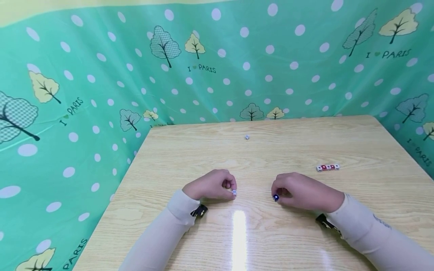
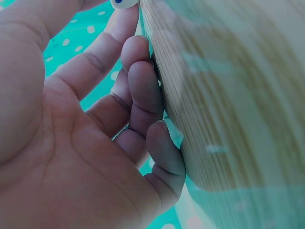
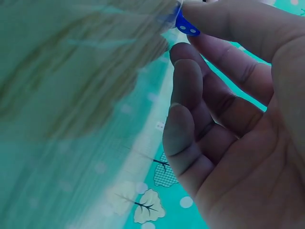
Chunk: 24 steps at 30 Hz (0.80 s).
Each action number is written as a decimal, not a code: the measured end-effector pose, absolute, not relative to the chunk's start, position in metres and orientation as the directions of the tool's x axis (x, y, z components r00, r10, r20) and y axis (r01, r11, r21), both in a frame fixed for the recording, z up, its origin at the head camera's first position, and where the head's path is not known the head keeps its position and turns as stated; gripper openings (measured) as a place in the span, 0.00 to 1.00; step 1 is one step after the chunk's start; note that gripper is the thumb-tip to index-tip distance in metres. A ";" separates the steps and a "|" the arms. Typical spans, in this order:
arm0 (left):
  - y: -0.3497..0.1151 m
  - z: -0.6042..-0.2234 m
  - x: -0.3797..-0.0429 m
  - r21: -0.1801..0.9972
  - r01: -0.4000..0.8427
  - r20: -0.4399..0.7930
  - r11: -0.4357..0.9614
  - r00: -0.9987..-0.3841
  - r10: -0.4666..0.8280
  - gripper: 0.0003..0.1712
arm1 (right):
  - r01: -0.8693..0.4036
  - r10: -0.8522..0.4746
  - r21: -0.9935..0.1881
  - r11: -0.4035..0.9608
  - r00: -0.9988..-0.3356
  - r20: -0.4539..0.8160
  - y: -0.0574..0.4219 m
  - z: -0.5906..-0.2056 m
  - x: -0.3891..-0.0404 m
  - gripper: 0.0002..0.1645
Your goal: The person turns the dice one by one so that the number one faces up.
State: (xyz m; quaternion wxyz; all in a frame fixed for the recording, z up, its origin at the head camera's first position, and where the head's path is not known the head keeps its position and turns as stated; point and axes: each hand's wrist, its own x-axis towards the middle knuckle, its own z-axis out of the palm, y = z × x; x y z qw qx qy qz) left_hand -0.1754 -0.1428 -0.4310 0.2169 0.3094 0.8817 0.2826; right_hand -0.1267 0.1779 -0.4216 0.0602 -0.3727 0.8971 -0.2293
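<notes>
Between thumb and index finger, my left hand pinches a white die with dark pips, low at the table. Only a corner of that white die shows at the top of the left wrist view. Across a gap to the right, my right hand pinches a blue die with white pips. The blue die sits at the fingertips in the right wrist view, its rest hidden by the thumb. The other fingers of both hands are curled near the tabletop.
A row of several white and red dice lies beyond my right hand. One more white die lies near the back of the wooden table. A green patterned curtain hangs behind and along the sides.
</notes>
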 end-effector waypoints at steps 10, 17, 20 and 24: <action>-0.143 -0.428 -0.174 0.641 0.409 -0.217 0.650 -0.716 0.664 0.08 | -0.671 -0.694 -0.349 0.654 -0.716 0.074 0.174 -0.414 -0.120 0.12; -0.143 -0.429 -0.174 0.634 0.403 -0.223 0.660 -0.722 0.655 0.08 | -0.683 -0.679 -0.253 0.685 -0.724 0.118 0.180 -0.414 -0.124 0.11; -0.143 -0.429 -0.174 0.638 0.401 -0.225 0.657 -0.720 0.657 0.08 | -0.674 -0.664 -0.222 0.705 -0.736 0.128 0.185 -0.416 -0.128 0.11; -0.142 -0.429 -0.174 0.641 0.403 -0.222 0.653 -0.718 0.660 0.08 | -0.663 -0.649 -0.199 0.722 -0.748 0.138 0.195 -0.416 -0.132 0.12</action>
